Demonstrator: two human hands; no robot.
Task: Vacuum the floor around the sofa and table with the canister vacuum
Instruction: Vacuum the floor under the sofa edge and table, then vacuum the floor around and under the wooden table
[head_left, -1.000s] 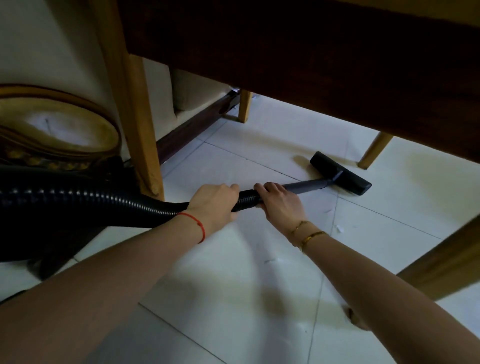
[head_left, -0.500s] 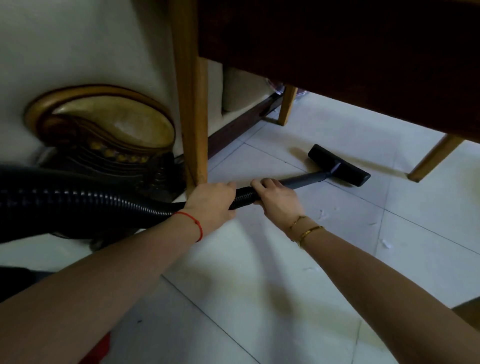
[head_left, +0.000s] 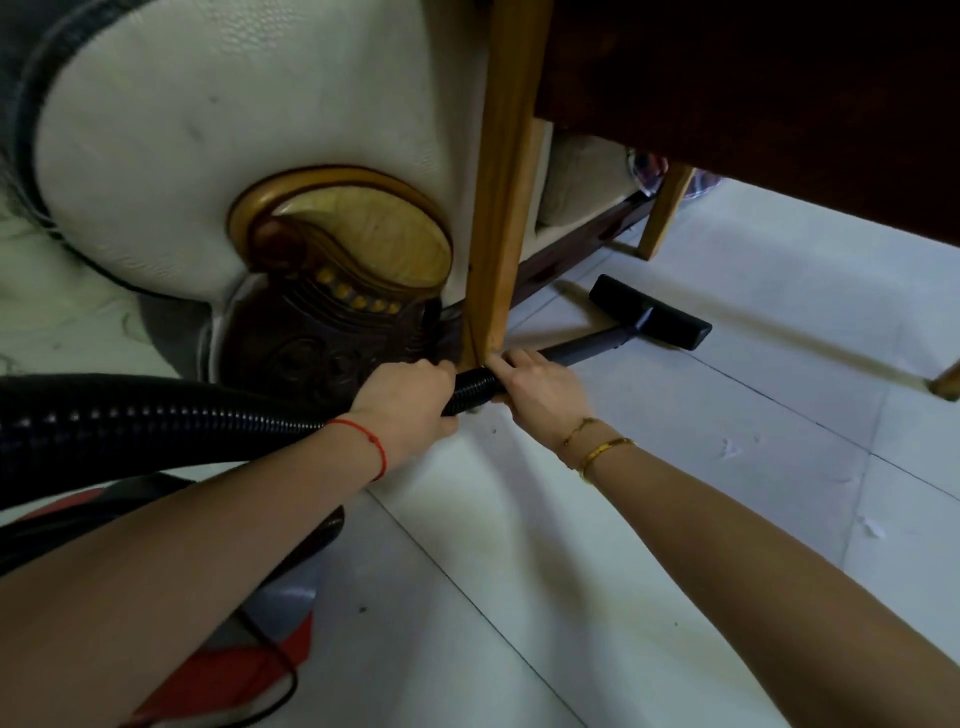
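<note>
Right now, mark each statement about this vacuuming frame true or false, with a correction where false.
1. Both hands grip the vacuum's tubing. True: the left hand holds the ribbed hose, the right hand the wand end.
2. The floor nozzle is lifted in the air. False: it rests on the tile floor under the table.
3. The left wrist wears a red string. True.
4. The hose is white. False: it is black.
5. The table leg is metal. False: it is light wood.
</note>
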